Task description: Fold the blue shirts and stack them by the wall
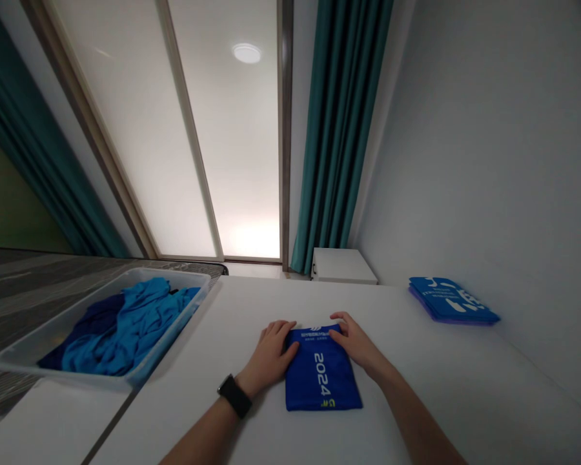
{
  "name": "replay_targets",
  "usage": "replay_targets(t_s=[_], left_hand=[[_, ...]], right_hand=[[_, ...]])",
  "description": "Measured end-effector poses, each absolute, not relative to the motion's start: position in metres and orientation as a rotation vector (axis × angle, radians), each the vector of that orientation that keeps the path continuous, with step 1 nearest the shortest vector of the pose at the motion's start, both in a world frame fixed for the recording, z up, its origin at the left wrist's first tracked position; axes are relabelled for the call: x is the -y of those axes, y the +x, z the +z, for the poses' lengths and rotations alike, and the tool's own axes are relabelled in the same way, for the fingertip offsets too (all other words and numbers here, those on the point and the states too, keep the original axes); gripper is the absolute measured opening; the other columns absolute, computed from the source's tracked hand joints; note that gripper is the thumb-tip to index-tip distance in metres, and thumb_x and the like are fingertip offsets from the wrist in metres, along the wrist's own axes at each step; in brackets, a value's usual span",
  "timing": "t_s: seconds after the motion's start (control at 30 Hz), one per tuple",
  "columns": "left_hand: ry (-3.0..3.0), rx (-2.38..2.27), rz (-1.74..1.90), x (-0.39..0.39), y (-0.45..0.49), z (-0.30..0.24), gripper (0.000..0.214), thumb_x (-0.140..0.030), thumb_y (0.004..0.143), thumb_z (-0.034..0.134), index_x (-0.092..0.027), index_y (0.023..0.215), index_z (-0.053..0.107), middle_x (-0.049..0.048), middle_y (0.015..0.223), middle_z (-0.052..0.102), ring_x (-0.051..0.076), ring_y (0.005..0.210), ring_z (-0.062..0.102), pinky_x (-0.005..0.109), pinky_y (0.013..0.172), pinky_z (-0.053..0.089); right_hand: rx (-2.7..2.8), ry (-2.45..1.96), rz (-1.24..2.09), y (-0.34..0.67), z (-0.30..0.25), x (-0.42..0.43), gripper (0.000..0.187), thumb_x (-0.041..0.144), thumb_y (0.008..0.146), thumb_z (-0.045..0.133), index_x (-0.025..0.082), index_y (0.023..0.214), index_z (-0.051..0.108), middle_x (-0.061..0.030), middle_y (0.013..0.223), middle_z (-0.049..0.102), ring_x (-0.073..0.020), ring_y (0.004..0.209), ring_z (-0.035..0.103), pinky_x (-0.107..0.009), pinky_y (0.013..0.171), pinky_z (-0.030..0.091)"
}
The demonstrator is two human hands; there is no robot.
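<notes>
A folded blue shirt (307, 381) lies flat on the white table (198, 420), printed with "2024" and smaller white lettering at its far edge. My left hand (271, 355), with a black watch on the wrist, rests at the shirt's upper left edge, thumb on the fabric and fingers stretched past it. At the upper right corner is my right hand (353, 339); its thumb touches the cloth while the index finger reaches beyond the far edge, apart from the thumb. Both hands look open.
To the left stands a clear plastic bin (140, 381) with crumpled blue clothes (135, 323). A stack of folded blue garments (450, 300) sits at the right by the wall. Beyond the table are a white cabinet (343, 265), a teal curtain (343, 129) and frosted sliding doors (232, 142).
</notes>
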State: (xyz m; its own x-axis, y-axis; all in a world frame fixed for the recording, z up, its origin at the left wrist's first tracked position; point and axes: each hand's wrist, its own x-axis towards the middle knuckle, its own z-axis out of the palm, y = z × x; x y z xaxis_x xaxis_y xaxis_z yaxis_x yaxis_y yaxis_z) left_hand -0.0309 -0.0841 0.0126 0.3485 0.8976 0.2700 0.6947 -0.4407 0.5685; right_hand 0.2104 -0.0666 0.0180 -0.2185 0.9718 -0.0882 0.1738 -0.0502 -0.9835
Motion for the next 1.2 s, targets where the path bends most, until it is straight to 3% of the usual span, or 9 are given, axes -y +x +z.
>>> replay_targets(t_s=[0.1,0.17,0.3,0.4,0.57,0.77,1.0,1.2], left_hand=[[2.145,-1.178,0.793,0.062,-0.021,0.027,0.049,-0.037,0.092,0.053,-0.015,0.136,0.053,0.0136,0.129,0.059,0.026,0.118,0.053,0.038,0.103,0.039],[2.072,-1.065,0.676,0.046,-0.012,0.038,0.048,-0.04,0.092,0.052,-0.015,0.132,0.056,0.0125,0.12,0.065,0.024,0.106,0.06,0.033,0.092,0.045],[2.042,-0.947,0.417,0.025,0.0,0.048,0.042,-0.051,0.09,0.053,-0.015,0.099,0.072,0.0059,0.087,0.072,0.019,0.073,0.062,0.026,0.065,0.044],[1.95,-1.012,0.356,0.024,-0.005,0.047,0.048,-0.059,0.086,0.055,-0.014,0.079,0.071,0.0025,0.069,0.067,0.015,0.058,0.054,0.024,0.053,0.036],[1.553,-0.919,0.549,0.04,-0.013,0.036,0.04,-0.052,0.076,0.073,-0.014,0.086,0.066,0.003,0.078,0.069,0.016,0.067,0.059,0.024,0.061,0.041],[1.134,-0.82,0.865,0.062,0.006,0.031,0.037,-0.04,0.073,0.081,-0.015,0.095,0.063,0.0057,0.092,0.07,0.019,0.083,0.065,0.029,0.076,0.049],[0.788,-0.742,0.933,0.069,0.017,0.028,0.035,-0.029,0.069,0.086,-0.016,0.089,0.062,0.0061,0.091,0.073,0.02,0.082,0.069,0.034,0.081,0.052],[0.748,-0.685,0.919,0.069,0.02,0.025,0.045,-0.025,0.07,0.086,-0.013,0.109,0.066,0.0131,0.103,0.074,0.025,0.09,0.071,0.039,0.091,0.052]], right_hand=[[1.34,-1.121,1.458,0.209,0.026,0.073,0.05,0.048,0.075,0.069,0.027,0.113,0.046,0.0056,0.082,0.059,-0.0153,0.072,0.058,-0.027,0.063,0.044],[1.29,-1.069,1.485,0.208,0.029,0.075,0.05,0.048,0.075,0.071,0.027,0.114,0.047,0.0054,0.084,0.059,-0.0144,0.073,0.058,-0.026,0.064,0.044],[1.21,-1.034,1.475,0.208,0.028,0.075,0.049,0.046,0.075,0.073,0.026,0.114,0.05,0.0061,0.082,0.056,-0.0123,0.069,0.055,-0.024,0.062,0.043],[1.123,-1.074,1.44,0.209,0.022,0.072,0.049,0.046,0.076,0.07,0.028,0.116,0.049,0.0063,0.08,0.056,-0.0126,0.068,0.054,-0.024,0.06,0.044],[1.03,-1.147,1.357,0.214,0.013,0.065,0.051,0.049,0.077,0.069,0.029,0.118,0.048,0.0058,0.08,0.057,-0.0141,0.068,0.056,-0.026,0.061,0.046],[1.009,-1.106,1.364,0.219,0.018,0.065,0.054,0.05,0.078,0.07,0.031,0.124,0.047,0.0052,0.081,0.059,-0.0146,0.069,0.057,-0.027,0.064,0.047],[0.97,-1.121,1.354,0.22,0.022,0.066,0.055,0.05,0.079,0.07,0.032,0.126,0.047,0.005,0.081,0.058,-0.0149,0.07,0.058,-0.028,0.065,0.049],[0.929,-1.231,1.336,0.22,0.015,0.061,0.065,0.052,0.074,0.071,0.031,0.129,0.044,0.004,0.083,0.063,-0.0186,0.075,0.063,-0.032,0.069,0.051]])
